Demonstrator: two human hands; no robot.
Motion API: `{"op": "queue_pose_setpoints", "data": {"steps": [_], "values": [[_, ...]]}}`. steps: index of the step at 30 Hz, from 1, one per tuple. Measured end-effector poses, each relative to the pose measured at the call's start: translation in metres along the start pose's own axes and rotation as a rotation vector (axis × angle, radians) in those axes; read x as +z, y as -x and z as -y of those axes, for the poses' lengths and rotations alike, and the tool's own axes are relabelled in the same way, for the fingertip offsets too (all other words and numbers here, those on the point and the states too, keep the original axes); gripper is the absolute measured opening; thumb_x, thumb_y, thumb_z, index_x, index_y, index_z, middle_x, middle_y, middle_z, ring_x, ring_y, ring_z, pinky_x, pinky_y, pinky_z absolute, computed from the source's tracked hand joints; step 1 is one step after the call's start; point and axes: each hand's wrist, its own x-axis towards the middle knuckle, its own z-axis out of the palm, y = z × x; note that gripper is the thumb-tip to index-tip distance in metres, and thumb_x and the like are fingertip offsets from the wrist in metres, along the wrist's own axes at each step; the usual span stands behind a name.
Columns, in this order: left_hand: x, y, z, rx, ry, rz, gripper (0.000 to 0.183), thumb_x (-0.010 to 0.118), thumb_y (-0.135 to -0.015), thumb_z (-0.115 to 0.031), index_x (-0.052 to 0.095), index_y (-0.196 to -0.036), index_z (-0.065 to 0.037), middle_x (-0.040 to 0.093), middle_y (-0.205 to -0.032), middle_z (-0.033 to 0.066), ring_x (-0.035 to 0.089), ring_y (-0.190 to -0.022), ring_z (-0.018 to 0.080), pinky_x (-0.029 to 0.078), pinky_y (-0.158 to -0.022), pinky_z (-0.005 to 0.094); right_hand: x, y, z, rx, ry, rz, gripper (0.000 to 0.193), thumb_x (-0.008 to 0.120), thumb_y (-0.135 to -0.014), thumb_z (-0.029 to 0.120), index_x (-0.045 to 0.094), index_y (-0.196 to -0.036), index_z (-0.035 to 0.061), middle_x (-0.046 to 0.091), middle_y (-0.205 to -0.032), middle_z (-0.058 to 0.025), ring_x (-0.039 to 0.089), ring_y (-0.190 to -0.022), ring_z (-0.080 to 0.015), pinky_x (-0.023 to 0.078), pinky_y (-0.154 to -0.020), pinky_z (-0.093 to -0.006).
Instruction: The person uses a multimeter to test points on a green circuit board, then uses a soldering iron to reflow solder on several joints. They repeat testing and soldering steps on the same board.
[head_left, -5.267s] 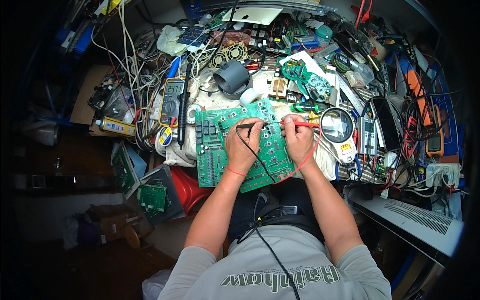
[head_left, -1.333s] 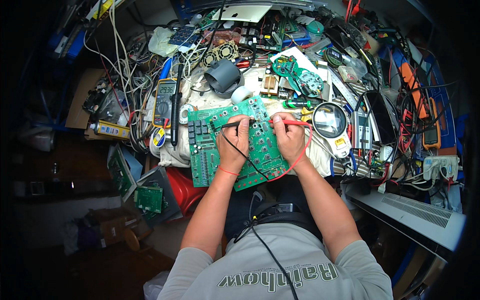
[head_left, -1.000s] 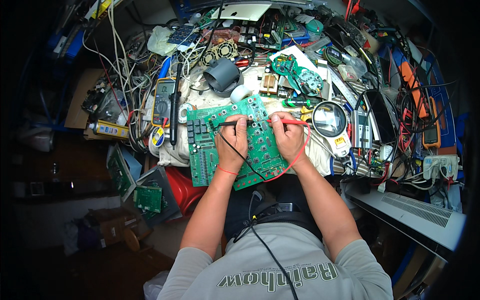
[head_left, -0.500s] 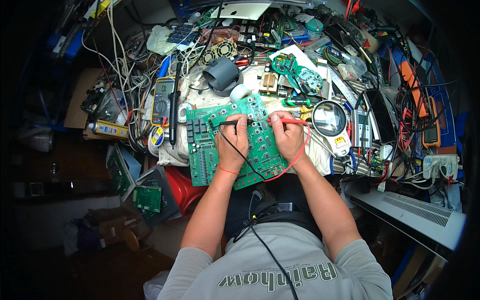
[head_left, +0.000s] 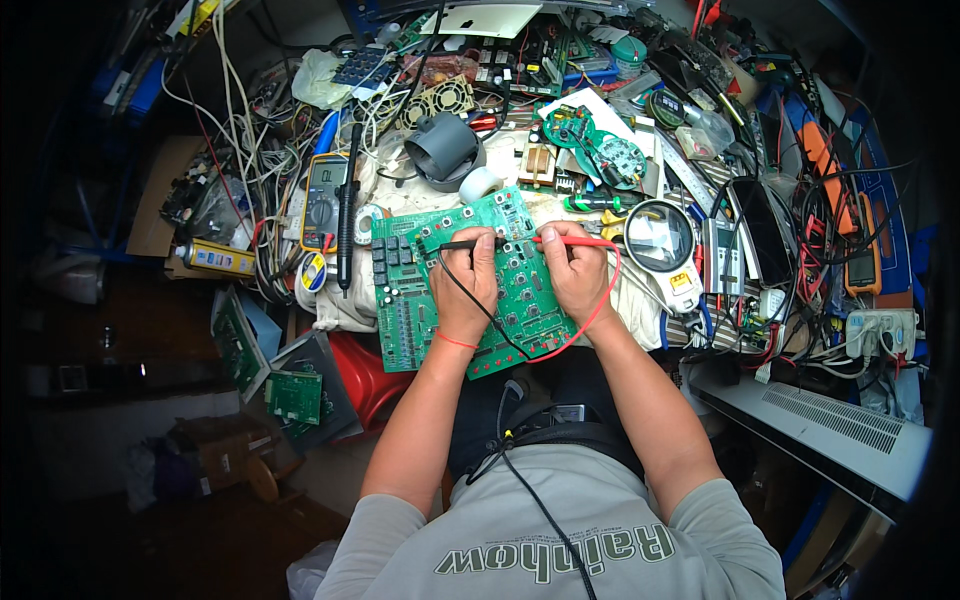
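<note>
A large green circuit board (head_left: 408, 330), studded with push buttons and black relays, lies at the near edge of the cluttered bench. My left hand (head_left: 466, 290) rests over its middle, closed round a black test probe (head_left: 462, 244). In my closed right hand (head_left: 578, 283) is a red test probe (head_left: 585, 242), over the board's right edge. Both tips point at each other near the upper middle of the board; whether they touch a contact is too small to tell. A yellow multimeter (head_left: 322, 208) with a lit display stands to the left.
A black soldering iron-like tool (head_left: 347, 225) lies beside the meter. Behind the board are a grey pipe fitting (head_left: 442, 148) and round green boards (head_left: 612, 160). A magnifying lamp (head_left: 659, 237) is at right, near tangled cables. Below left stands a red stool (head_left: 368, 380).
The circuit board has shifted very slightly. Both hands keep their hold on the probes in almost the same place.
</note>
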Motion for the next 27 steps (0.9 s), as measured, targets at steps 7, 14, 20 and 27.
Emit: {"op": "queue_pose_setpoints", "data": {"steps": [7,14,20,27], "values": [[0.0008,-0.0005,0.0021,0.019,-0.025,0.002,0.026,0.058,-0.113,-0.022,0.072,-0.108,-0.001,0.08,-0.096,0.0145,0.076,-0.085,0.024,0.057,-0.077,0.0357,0.0001,0.0002,0.0006,0.006,-0.008,-0.007,0.02,0.066,-0.108,0.017,0.073,-0.104,-0.0019,0.073,-0.083,-0.0094,0.068,-0.073,-0.0175,0.054,-0.068,-0.032],[0.0011,-0.0009,0.0027,0.023,0.0,0.0,0.026,0.059,-0.113,-0.022,0.073,-0.108,-0.001,0.08,-0.096,0.0136,0.075,-0.084,0.022,0.057,-0.076,0.0345,0.0013,-0.0006,-0.0016,0.002,-0.003,-0.003,0.02,0.066,-0.108,0.017,0.073,-0.104,-0.0021,0.072,-0.083,-0.0103,0.068,-0.073,-0.0183,0.054,-0.068,-0.0324],[0.0003,-0.001,0.0006,0.009,0.013,0.009,0.025,0.059,-0.113,-0.021,0.073,-0.108,0.0,0.08,-0.096,0.0136,0.075,-0.085,0.0217,0.057,-0.076,0.034,0.0014,-0.0008,-0.0026,-0.022,-0.007,0.001,0.02,0.066,-0.108,0.016,0.073,-0.104,-0.0023,0.072,-0.083,-0.0103,0.068,-0.072,-0.0185,0.053,-0.067,-0.0331],[0.0003,-0.0016,-0.0005,0.014,0.017,0.008,0.025,0.059,-0.113,-0.021,0.073,-0.108,0.0,0.08,-0.097,0.014,0.076,-0.085,0.0224,0.057,-0.077,0.0342,-0.0002,0.0002,0.0007,0.0,0.009,0.01,0.021,0.066,-0.108,0.017,0.073,-0.104,-0.0024,0.072,-0.084,-0.0109,0.068,-0.073,-0.0186,0.054,-0.067,-0.0331]]}}
